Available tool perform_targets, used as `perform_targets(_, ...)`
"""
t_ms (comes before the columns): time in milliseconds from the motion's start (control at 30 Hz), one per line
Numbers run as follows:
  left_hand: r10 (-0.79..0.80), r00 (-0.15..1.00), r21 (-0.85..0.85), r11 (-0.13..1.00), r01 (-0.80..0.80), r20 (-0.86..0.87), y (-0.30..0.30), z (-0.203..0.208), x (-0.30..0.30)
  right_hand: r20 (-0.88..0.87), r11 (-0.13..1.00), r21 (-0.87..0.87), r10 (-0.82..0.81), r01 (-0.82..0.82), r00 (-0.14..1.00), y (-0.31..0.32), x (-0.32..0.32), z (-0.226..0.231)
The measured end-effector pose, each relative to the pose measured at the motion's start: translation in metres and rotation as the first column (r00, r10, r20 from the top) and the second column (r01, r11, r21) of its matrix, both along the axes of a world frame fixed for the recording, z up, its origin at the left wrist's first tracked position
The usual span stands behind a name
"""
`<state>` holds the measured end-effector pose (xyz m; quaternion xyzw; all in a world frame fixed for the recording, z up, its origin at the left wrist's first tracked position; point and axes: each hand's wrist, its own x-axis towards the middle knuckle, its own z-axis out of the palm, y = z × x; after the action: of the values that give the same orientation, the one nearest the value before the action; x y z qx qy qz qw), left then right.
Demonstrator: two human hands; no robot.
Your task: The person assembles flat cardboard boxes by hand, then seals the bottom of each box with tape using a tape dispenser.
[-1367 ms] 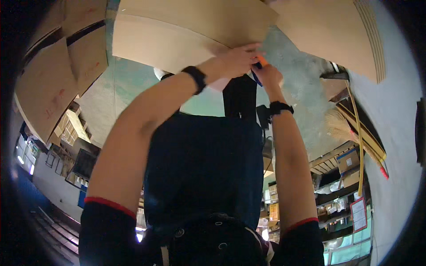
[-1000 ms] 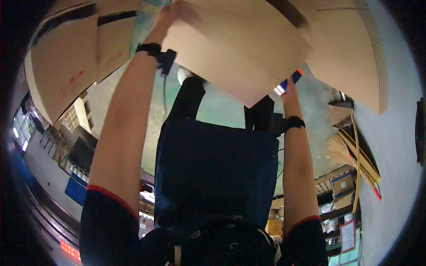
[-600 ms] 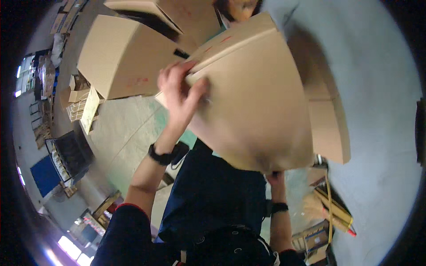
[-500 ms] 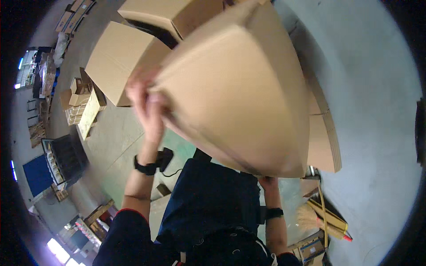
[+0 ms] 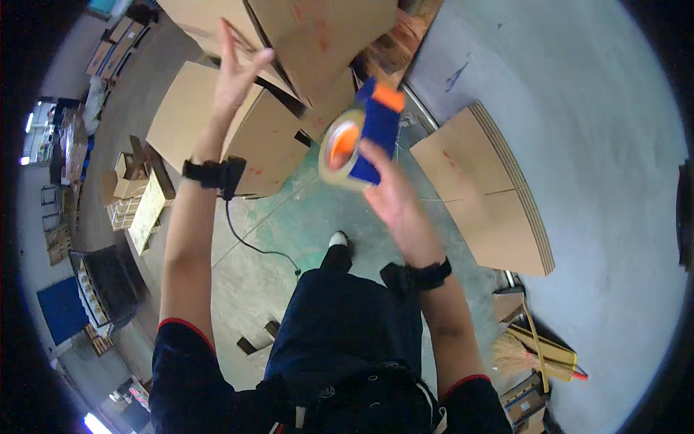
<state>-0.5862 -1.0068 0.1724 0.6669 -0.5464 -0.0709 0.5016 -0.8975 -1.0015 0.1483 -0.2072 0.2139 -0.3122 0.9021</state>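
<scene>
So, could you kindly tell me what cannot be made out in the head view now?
Head view: the right hand, partly hidden by the tape dispenser.
Head view: the upper carton, its far end cut off by the top edge.
Head view: the distant stacked boxes, too small for detail.

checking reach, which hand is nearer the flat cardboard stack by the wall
Right. The right hand, gripping the tape dispenser, is left of the cardboard stack, not touching; the left hand is farther left, open.
</scene>
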Motion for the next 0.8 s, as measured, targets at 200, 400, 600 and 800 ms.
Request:
perform_targets(200,0.243,0.97,-0.012,0.97,-0.243,0.021,-0.107,-0.079,0.031,-0.343,0.945,0.207,0.314,-0.254,0.885,0.076,-0.104,-0.096)
perform_targets(400,-0.049,0.969,0.236,0.972,-0.01,0.243,-0.143,-0.175,-0.155,-0.45,0.946,0.317,0.213,-0.068,0.867,0.114,-0.238,-0.137)
perform_targets(600,-0.706,0.703,0.451,0.656,0.606,0.083,-0.122,-0.268,-0.42,-0.612,0.868,0.37,-0.04,0.331,0.79,0.094,-0.355,-0.16)
perform_targets(800,-0.638,0.485,0.447,0.768,0.459,0.598,-0.121,-0.309,-0.649,-0.805,0.894,0.166,-0.121,0.416,0.581,0.072,-0.461,-0.171)
